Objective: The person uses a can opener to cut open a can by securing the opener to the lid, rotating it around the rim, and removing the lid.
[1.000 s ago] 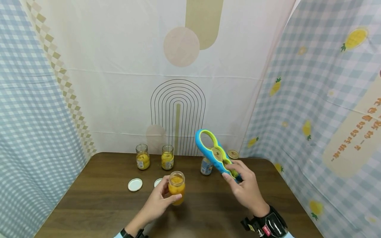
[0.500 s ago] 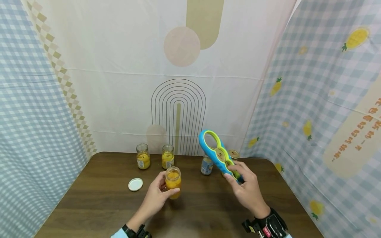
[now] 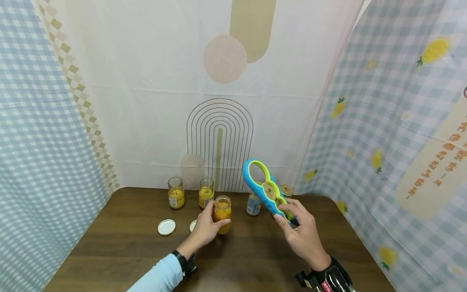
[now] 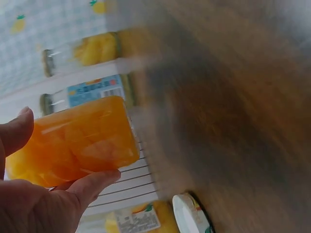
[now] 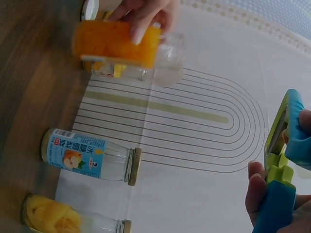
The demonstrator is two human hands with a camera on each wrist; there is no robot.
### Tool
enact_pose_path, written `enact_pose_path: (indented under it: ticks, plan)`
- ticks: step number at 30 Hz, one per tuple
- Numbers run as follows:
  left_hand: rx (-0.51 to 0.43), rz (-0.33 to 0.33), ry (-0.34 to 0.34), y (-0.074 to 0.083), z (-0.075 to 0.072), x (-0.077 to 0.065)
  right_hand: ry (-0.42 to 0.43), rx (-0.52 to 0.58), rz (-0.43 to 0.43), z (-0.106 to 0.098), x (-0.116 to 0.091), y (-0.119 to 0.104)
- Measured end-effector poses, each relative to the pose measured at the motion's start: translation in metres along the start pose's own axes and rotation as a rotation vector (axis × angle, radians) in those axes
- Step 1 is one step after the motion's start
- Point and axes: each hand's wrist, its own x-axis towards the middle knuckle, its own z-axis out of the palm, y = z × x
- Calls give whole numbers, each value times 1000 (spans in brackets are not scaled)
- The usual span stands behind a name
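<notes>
My left hand (image 3: pixel 206 227) grips a glass jar of orange fruit (image 3: pixel 223 213), fingers and thumb around its side. The jar stands upright with its mouth uncovered; whether its base touches the table, I cannot tell. To the right, my right hand (image 3: pixel 302 233) holds up a blue and green jar opener (image 3: pixel 254 185) by one end. Its ringed end points up and left, apart from the jar. In the right wrist view the opener (image 5: pixel 274 208) sits between thumb and fingers. Behind it stand a blue-labelled jar (image 3: pixel 253 206) and a jar with a gold lid (image 3: pixel 286 190), partly hidden.
Two uncovered jars of yellow fruit, one at the left (image 3: pixel 176 196) and one nearer the middle (image 3: pixel 205 196), stand along the back of the brown wooden table (image 3: pixel 120 243). A white lid (image 3: pixel 166 227) lies before them; another lid (image 3: pixel 193 225) is partly behind my left hand. Cloth hangs around the table.
My left hand first shifts the orange fruit jar slightly left and back, then carries it right and farther back. My right hand and the jar opener stay nearly where they were.
</notes>
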Motion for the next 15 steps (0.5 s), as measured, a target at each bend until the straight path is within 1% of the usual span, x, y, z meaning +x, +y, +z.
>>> enact_pose_path:
  ticks: [4,8,15]
  plan:
    - [56,14,-4,-5,10,14,1,15,-6,0,0,-1]
    - [78,13,-15,-8,19,26,14,2,-15,0,0,-2]
    - [80,22,2,-8,27,38,15,5,-3,0,-2,-3]
